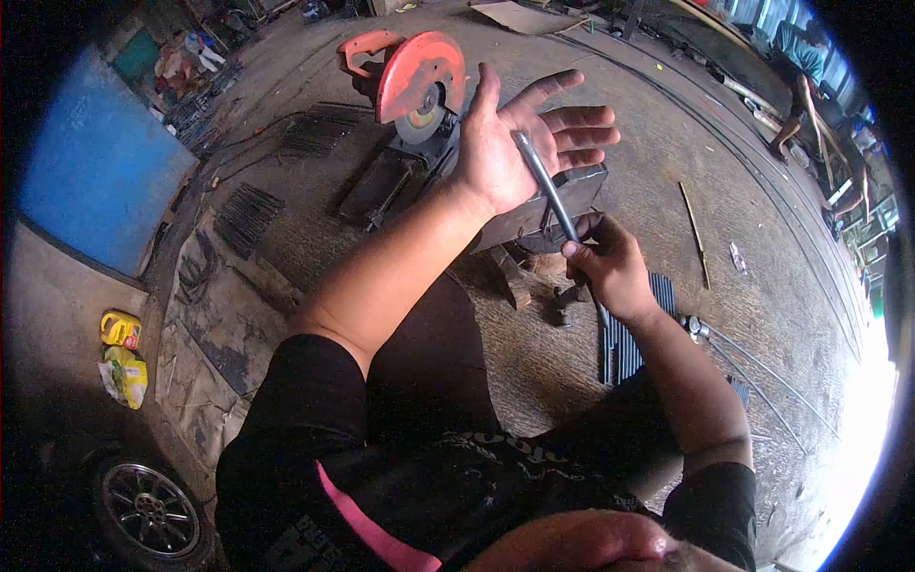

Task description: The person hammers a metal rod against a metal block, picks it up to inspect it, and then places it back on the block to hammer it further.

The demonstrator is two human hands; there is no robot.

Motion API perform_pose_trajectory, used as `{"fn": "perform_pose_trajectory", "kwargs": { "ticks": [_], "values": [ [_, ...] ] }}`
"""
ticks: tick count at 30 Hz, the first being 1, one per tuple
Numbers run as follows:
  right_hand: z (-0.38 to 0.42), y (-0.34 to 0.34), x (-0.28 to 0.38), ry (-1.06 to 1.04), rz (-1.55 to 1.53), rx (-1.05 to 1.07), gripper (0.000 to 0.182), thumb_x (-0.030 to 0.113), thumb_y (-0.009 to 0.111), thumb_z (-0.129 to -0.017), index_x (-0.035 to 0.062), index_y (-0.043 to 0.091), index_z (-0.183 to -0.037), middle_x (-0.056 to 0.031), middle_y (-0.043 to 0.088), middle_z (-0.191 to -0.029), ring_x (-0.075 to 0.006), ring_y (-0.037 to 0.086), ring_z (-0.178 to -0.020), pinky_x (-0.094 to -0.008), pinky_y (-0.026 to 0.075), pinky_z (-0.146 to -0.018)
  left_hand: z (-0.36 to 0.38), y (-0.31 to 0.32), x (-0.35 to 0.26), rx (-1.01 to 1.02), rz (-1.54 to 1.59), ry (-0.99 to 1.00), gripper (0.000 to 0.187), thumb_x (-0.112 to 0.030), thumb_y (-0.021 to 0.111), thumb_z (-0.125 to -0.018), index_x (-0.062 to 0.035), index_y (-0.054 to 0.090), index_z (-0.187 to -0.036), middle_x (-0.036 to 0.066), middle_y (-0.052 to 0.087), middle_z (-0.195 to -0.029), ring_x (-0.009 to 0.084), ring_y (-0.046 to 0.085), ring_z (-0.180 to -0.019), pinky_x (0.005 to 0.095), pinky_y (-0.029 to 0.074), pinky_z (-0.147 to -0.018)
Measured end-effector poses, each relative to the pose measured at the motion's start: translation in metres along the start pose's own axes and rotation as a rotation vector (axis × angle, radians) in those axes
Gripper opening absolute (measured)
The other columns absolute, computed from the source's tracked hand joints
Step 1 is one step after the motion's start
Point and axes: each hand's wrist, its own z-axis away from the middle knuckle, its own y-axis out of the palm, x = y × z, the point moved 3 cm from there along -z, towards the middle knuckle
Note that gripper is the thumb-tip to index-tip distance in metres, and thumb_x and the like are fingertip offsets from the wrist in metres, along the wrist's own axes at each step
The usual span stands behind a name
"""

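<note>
My left hand (519, 143) is raised with the palm up and the fingers spread apart. Against its palm rests the upper end of a grey metal rod (548, 186). My right hand (610, 267) is closed round the rod lower down, thumb and fingers wrapped on it. Below the hands lies a dark metal block (581, 191), partly hidden by them. A cut-off saw with a red guard (419, 76) stands just beyond my left hand. Beside my right forearm, a bundle of cut metal rods (624, 348) lies on the ground.
Bundles of thin dark rods (248, 219) lie left of the saw. Long rods (762, 381) reach across the floor at right. Yellow containers (121, 329) and a wheel (151, 510) are at far left. Another person (799, 67) is at upper right.
</note>
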Motion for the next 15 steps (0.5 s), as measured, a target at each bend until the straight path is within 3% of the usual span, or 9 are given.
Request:
{"fn": "perform_pose_trajectory", "kwargs": {
  "ticks": [12, 14, 15],
  "values": [
    [0.000, -0.003, -0.001, 0.102, -0.019, 0.032, 0.027, 0.025, 0.061, -0.094, -0.0009, 0.057, -0.099, -0.0032, 0.060, -0.074, -0.0119, 0.056, -0.067, -0.0261, 0.044, -0.060, 0.001, 0.000, 0.004, -0.053, -0.100, 0.011, 0.088, -0.076, 0.022, -0.087, -0.0071, 0.040, -0.140, 0.027, 0.055, -0.126, 0.0436, 0.048, -0.123, 0.0527, 0.037, -0.103],
    [0.003, 0.001, 0.010, -0.165, 0.207, 0.027, 0.028, 0.027, 0.057, -0.097, -0.0008, 0.057, -0.099, -0.0028, 0.059, -0.074, -0.0113, 0.055, -0.065, -0.0257, 0.044, -0.059, 0.001, 0.000, 0.005, -0.060, -0.099, 0.005, 0.089, -0.076, 0.022, -0.087, -0.0068, 0.040, -0.140, 0.027, 0.055, -0.126, 0.0436, 0.048, -0.123, 0.0527, 0.037, -0.102],
    [0.003, 0.001, 0.010, -0.163, 0.207, 0.028, 0.028, 0.027, 0.057, -0.097, -0.0008, 0.057, -0.099, -0.0028, 0.059, -0.074, -0.0113, 0.055, -0.065, -0.0257, 0.044, -0.059, 0.001, 0.000, 0.005, -0.067, -0.090, 0.001, 0.089, -0.077, 0.022, -0.087, -0.0066, 0.040, -0.140, 0.027, 0.055, -0.126, 0.0438, 0.048, -0.123, 0.0527, 0.037, -0.102]
  ]
}}
